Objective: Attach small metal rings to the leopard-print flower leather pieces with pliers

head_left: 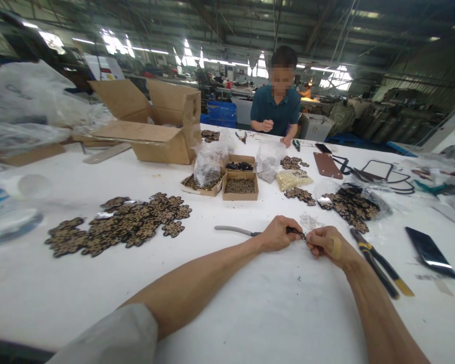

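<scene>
My left hand (277, 234) is closed on a small dark brown patterned patch (296, 232), mostly covered by the fingers. My right hand (328, 242), with a tan bandage on it, pinches at the patch's right edge; whatever tiny part sits between those fingertips is too small to name. Just beyond both hands lies a scatter of small silvery pieces (309, 221). A grey-handled tool (233, 229) lies partly behind my left hand. Pliers with black and yellow handles (379, 263) rest right of my right hand. Flower-shaped tan-and-black patches (136, 222) form a pile at the left.
Small cardboard trays of brass-coloured studs (240, 186) stand mid-table beside plastic bags (271, 159). An open carton (159, 144) is farther left. More patches (351, 206) and a phone (432, 251) lie at right. Across the white table (250, 313) a co-worker (276, 111) leans in.
</scene>
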`<state>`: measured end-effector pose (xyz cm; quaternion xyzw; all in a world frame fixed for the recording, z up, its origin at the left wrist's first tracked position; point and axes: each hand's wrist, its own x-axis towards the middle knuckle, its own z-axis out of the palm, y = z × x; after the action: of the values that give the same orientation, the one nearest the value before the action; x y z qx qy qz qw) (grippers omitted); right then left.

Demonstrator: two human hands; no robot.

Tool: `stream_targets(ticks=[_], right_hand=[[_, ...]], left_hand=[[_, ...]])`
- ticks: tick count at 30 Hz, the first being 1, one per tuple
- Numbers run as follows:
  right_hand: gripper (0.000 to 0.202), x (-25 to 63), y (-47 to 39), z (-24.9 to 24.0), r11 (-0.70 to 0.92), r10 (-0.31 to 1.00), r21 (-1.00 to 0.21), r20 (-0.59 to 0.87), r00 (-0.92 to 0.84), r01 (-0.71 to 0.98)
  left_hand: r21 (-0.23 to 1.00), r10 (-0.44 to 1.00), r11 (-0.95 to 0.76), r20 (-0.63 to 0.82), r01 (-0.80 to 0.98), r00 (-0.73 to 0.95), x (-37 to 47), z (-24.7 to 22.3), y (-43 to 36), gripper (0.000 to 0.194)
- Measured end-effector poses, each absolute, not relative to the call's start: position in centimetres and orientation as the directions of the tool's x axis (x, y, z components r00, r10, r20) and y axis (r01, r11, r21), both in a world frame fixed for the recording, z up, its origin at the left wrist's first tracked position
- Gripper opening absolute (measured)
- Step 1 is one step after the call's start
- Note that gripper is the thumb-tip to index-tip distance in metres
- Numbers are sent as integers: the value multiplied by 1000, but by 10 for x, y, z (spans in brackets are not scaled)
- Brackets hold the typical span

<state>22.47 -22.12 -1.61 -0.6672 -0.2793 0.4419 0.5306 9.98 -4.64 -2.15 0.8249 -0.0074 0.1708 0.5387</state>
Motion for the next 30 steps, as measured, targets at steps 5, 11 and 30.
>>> stream_targets(ticks=[5, 11, 30], right_hand=[[26, 225, -224, -15, -319, 845, -943, -328, 422, -94], [25, 226, -222, -17, -279, 820, -952, -303, 486, -123], [32, 198, -201, -4, -172, 723, -984, -99, 683, 40]], left_hand=[[904, 102, -370, 269, -214, 958, 100, -19, -47, 16], [880, 113, -418, 299, -228, 948, 98, -16, -47, 16], [532, 138, -776, 668, -339, 731, 90, -16, -53, 10]])
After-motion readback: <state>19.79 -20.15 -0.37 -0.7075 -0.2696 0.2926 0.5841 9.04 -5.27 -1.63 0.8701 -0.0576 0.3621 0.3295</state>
